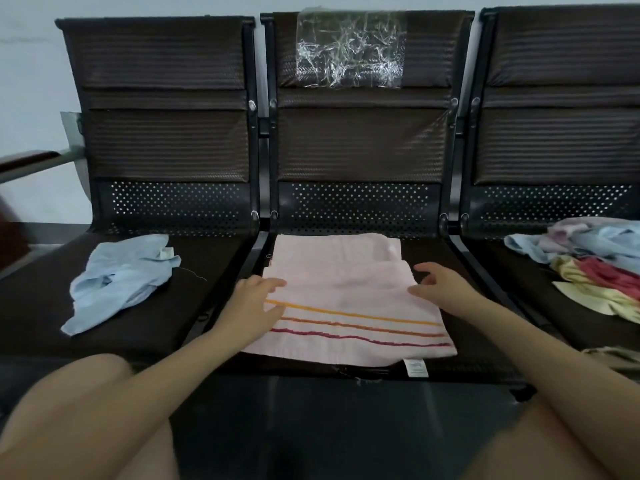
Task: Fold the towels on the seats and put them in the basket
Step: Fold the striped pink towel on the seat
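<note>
Left seat (194, 271): crumpled light blue towel (121, 278), small white tag on it, print too small to read.
Left hand (254, 303): flat and spread on the pink striped towel (349, 306), gripping nothing.
Middle seat (433, 251): pink striped towel lies partly folded; white care label (415, 367) at its front edge, writing unreadable.
Right hand (438, 284): fingers loosely spread at the towel's right edge, nothing held.
Right seat (519, 278): heap of coloured towels (595, 261), cut off by the frame.

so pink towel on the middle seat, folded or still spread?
Partly folded: the pink towel has its striped near layer lapped over the far part, both hands flat at its side edges.
</note>
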Demonstrator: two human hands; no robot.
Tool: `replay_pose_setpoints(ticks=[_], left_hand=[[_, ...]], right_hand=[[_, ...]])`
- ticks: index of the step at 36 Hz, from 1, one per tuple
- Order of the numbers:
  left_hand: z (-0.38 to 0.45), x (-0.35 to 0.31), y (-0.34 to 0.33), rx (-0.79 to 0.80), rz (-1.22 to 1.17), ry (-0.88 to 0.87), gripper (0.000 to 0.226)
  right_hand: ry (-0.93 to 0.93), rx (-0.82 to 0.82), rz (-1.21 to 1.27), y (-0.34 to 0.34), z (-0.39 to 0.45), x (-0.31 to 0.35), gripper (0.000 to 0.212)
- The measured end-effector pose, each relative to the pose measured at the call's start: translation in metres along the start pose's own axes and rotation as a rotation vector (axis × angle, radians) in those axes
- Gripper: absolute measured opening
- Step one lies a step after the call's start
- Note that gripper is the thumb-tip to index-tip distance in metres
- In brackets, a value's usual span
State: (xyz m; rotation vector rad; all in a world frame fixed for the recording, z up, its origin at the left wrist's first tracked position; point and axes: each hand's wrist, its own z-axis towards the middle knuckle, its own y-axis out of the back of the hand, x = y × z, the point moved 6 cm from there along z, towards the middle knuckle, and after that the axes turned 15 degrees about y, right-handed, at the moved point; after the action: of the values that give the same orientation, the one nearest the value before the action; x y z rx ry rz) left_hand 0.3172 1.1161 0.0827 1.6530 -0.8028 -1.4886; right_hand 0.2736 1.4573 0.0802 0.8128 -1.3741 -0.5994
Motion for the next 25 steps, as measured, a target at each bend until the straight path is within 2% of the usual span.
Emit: replay_pose_setpoints(ticks=[2, 5, 8, 11, 13, 15, 18, 23, 25], left_hand=[[-0.015, -0.015, -0.016, 0.142, -0.016, -0.122, 0.039], [-0.037, -0.026, -0.041, 0.298, 0.09, -0.248, 0.047], [-0.045, -0.027, -0.055, 0.216, 0.252, -0.415, 0.048], [-0.043, -0.024, -0.058, 0.132, 0.139, -0.453, 0.041], [-0.039, -0.024, -0.059, 0.119, 0.096, -0.471, 0.037], [-0.033, -0.026, -0.058, 0.111, 0.077, -0.492, 0.034], [-0.022, -0.03, -0.054, 0.116, -0.003, -0.427, 0.032], [-0.008, -0.034, -0.054, 0.166, -0.075, -0.287, 0.034], [0.0, -0.038, -0.052, 0.179, -0.086, -0.262, 0.035]], right_hand=[[0.168, 0.086, 0.071, -0.01, -0.008, 0.026, 0.041], [0.313, 0.374, 0.087, -0.036, -0.027, 0.053, 0.027], [0.408, 0.571, -0.078, -0.061, -0.041, 0.064, 0.042], [0.548, 0.57, -0.291, -0.075, -0.044, 0.071, 0.067], [0.586, 0.54, -0.349, -0.082, -0.042, 0.071, 0.072], [0.617, 0.486, -0.359, -0.085, -0.038, 0.071, 0.065], [0.612, 0.45, -0.339, -0.082, -0.032, 0.075, 0.047], [0.52, 0.447, -0.154, -0.081, -0.019, 0.076, 0.003], [0.43, 0.445, -0.068, -0.078, -0.011, 0.076, 0.019]])
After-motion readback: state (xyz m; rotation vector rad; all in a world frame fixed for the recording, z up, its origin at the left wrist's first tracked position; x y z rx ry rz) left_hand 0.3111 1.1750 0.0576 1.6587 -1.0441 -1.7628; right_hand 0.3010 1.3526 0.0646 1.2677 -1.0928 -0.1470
